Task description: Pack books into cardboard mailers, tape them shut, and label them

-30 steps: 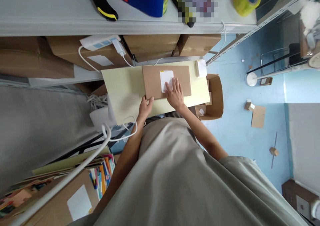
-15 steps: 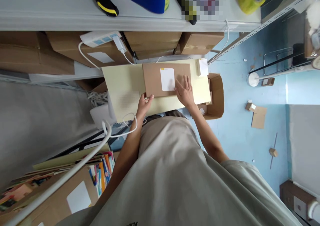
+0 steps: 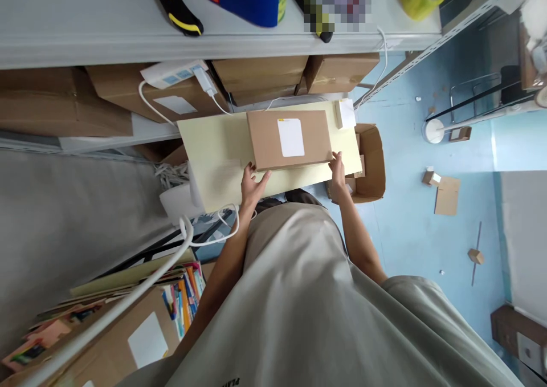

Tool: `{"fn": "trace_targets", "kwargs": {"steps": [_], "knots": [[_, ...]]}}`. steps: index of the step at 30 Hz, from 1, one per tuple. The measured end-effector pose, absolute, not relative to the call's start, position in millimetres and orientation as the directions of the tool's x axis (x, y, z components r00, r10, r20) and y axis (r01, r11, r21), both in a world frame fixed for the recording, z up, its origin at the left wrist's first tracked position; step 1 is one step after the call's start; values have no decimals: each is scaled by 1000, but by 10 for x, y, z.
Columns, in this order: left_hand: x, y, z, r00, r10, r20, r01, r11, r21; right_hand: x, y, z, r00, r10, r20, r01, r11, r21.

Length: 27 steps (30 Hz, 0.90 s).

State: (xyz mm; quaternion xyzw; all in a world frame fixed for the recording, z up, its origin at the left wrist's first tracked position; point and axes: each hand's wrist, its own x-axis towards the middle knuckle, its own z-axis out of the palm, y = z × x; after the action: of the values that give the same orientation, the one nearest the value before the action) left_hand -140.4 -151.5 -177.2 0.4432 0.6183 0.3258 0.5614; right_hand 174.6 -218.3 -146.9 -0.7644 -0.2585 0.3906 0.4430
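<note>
Brown cardboard makes up the box (image 3: pixel 315 136), lying on the desk (image 3: pixel 217 167) just ahead of both hands, its long axis running left to right. The left hand (image 3: pixel 253 188) spreads thumb from fingers at its near-left corner; the right hand (image 3: pixel 337 171) curls loosely at the near-right (both equally near; whether either grips, I cannot tell).

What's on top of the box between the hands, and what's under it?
On the cardboard box is a white label. The pale yellow tabletop shows around the box; whatever lies directly beneath is covered and unseen.
</note>
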Motion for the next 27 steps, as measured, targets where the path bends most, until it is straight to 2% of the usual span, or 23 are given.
{"fn": "trace_targets", "kwargs": {"steps": [5, 8, 11, 17, 23, 25, 27], "knots": [[-1302, -1484, -1419, -1, 998, -66, 208, 65, 976, 1811, -2415, -1061, 630, 743, -228, 80, -354, -932], [-1128, -1366, -1248, 14, 1000, 23, 216, -26, 976, 1938, -2539, -872, 655, 737, -166, 106, -307, -946], [-951, -1281, -1240, 34, 998, -49, 247, 39, 968, 2075, -2623, -854, 682, 713, -159, 138, -339, -930], [-805, -1300, -1519, 38, 954, -296, 371, 262, 891, 2275, -2658, -1163, 615, 736, -281, 173, -474, -863], [-694, -1294, -1575, -110, 941, -320, 497, 331, 803, 2436, -2660, -1344, 514, 752, -412, 70, -515, -854], [-599, -1283, -1521, -182, 940, -287, 576, 339, 744, 2560, -2654, -1323, 416, 813, -406, 93, -482, -871], [-437, -1288, -1431, -152, 958, -244, 645, 283, 710, 2753, -2650, -1287, 349, 854, -385, 123, -449, -885]]}}
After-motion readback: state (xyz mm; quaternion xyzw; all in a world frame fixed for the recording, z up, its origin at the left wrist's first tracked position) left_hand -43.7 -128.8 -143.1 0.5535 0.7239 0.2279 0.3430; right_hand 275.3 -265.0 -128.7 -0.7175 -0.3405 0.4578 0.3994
